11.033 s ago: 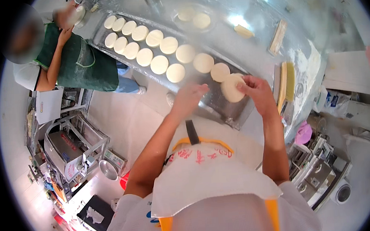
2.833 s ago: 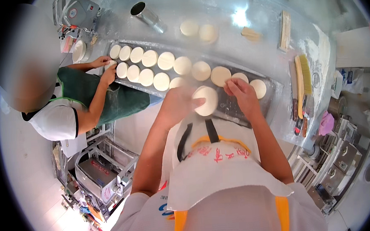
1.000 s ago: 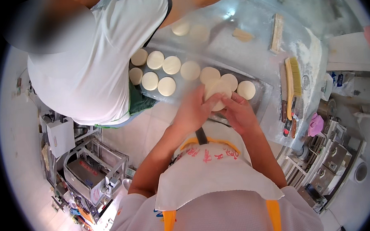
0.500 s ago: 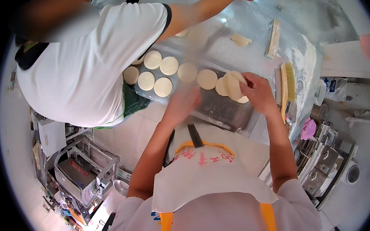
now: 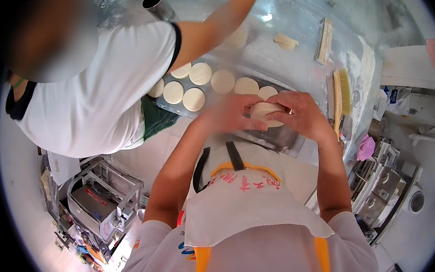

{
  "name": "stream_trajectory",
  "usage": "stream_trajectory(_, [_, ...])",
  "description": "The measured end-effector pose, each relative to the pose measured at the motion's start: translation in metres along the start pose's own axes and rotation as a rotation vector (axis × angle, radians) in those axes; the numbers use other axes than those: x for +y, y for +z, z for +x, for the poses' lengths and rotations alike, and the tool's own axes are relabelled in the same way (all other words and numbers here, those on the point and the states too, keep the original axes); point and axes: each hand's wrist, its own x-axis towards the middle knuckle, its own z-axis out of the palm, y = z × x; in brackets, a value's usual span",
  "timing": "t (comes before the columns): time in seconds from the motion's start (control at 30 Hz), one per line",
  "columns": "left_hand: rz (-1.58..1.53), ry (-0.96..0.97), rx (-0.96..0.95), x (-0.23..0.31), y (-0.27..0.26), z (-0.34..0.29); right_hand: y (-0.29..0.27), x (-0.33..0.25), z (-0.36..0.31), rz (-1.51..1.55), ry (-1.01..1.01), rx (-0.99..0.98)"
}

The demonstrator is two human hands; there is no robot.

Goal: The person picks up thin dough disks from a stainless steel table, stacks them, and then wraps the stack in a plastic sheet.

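A round, pale dough disc is pinched between both my hands above the dark metal tray. My left hand has its thumb and fingers closed on the disc's left edge, partly blurred. My right hand grips the opposite edge with curled fingers. Just beyond my hands, another dough disc lies on the tray, and part of one more shows below the held disc. Several flat discs, among them a dough disc, lie in rows to the left.
At the left a person in a white shirt reaches an arm across the work table. A metal cylinder stands beyond them. Right of the tray are a bristle brush and a wooden block. A dough scrap lies farther back.
My left hand has moved right and taken hold of the dough disc, which my right hand alone held before. The co-worker has shifted left, uncovering the metal cylinder.
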Motion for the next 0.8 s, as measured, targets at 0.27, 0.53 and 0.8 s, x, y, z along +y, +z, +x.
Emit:
stream_trajectory(0.27, [0.029, -0.132, 0.138, 0.019, -0.001, -0.015, 0.041, 0.047, 0.003, 0.646, 0.166, -0.011])
stream_trajectory(0.53, [-0.558, -0.147, 0.369, -0.015, -0.001, -0.026, 0.108, 0.043, 0.033, 1.547, 0.285, 0.014])
stream_trajectory(0.8, [-0.719, -0.168, 0.488, -0.043, -0.04, -0.021, 0.077, 0.004, 0.088, 1.108, 0.342, 0.16])
